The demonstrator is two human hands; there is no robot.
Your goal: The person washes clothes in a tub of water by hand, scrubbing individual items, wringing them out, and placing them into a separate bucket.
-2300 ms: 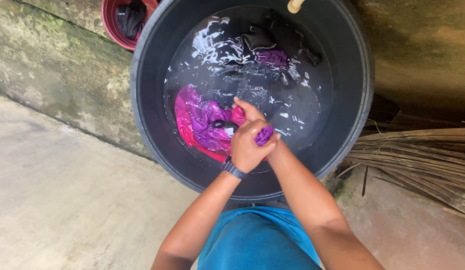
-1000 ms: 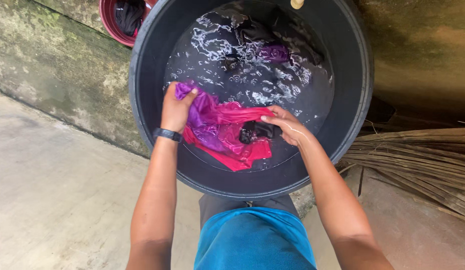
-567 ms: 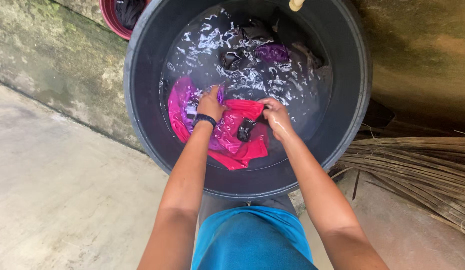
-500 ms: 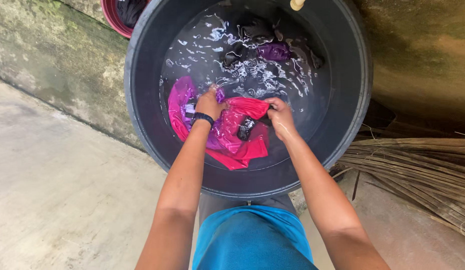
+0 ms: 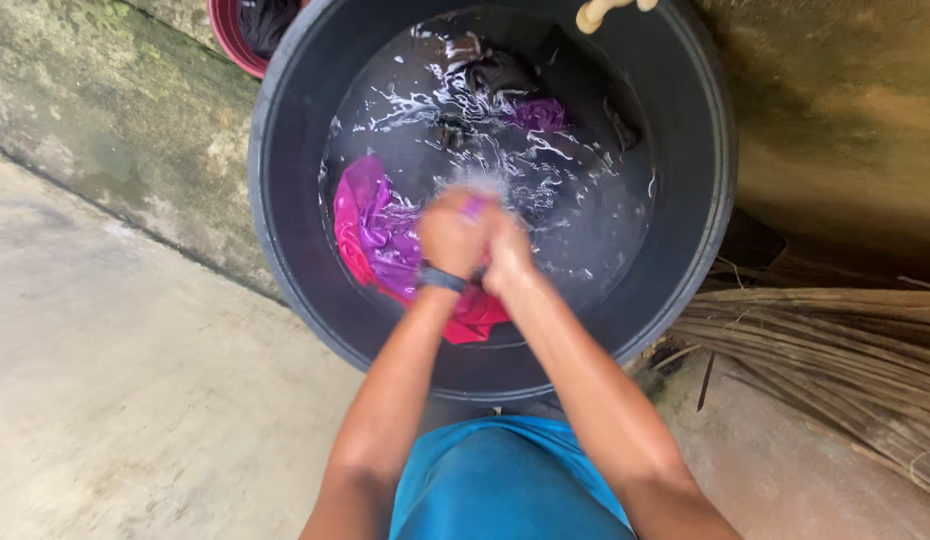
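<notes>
Left hand (image 5: 453,232) and right hand (image 5: 505,250) pressing together, gripping bunched part of pink-purple garment (image 5: 380,232); both blurring. Garment trailing into water, near-left part of black tub (image 5: 285,200). Advice: keeping fabric bunched tight, rubbing close above water, limiting splashing over rim.

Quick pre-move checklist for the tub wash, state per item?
1. Both hands on cloth: left hand and right hand pressed together over the pink-purple cloth; grip blurred, cannot tell.
2. Cloth inside black tub: ok.
3. Water in tub: ok.
4. Dark clothes apart at the far side: ok.
5. Left wrist band out of the water: ok.
</notes>
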